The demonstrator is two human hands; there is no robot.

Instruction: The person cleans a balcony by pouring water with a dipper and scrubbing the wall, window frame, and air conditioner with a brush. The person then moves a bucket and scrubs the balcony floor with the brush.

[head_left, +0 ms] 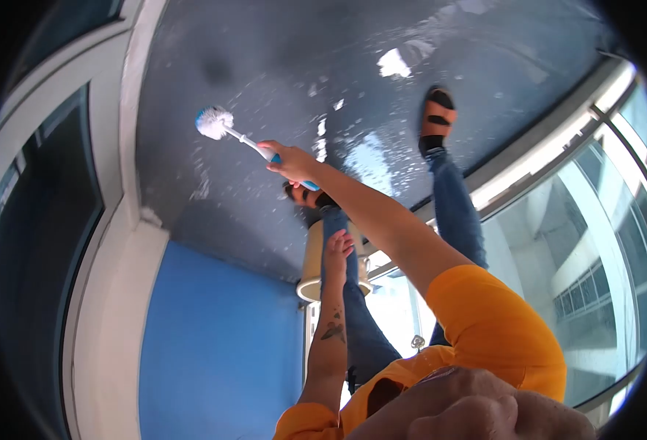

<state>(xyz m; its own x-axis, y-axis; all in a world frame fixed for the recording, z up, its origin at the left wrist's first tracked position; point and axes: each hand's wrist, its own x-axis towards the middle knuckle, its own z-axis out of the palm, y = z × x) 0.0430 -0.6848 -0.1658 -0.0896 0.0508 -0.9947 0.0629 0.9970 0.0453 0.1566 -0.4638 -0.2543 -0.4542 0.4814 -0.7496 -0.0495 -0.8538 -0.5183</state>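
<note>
My right hand [294,164] is closed around the white and blue handle of a toilet brush [244,139]. The round head of white bristles with blue at its end points to the left, over the wet dark floor [265,66]; whether it touches the floor I cannot tell. My left hand [338,248] hangs in front of my leg, its fingers loosely bent and apart, with nothing visible in it. Below the right hand, a foot in an orange and black sandal [305,195] is partly hidden.
White suds and bright wet patches lie on the floor. A beige bucket-like container [310,282] stands behind my leg. My other sandal [438,117] is planted farther right. A blue wall [213,345], a framed glass door [45,213] and tall windows [580,242] border the space.
</note>
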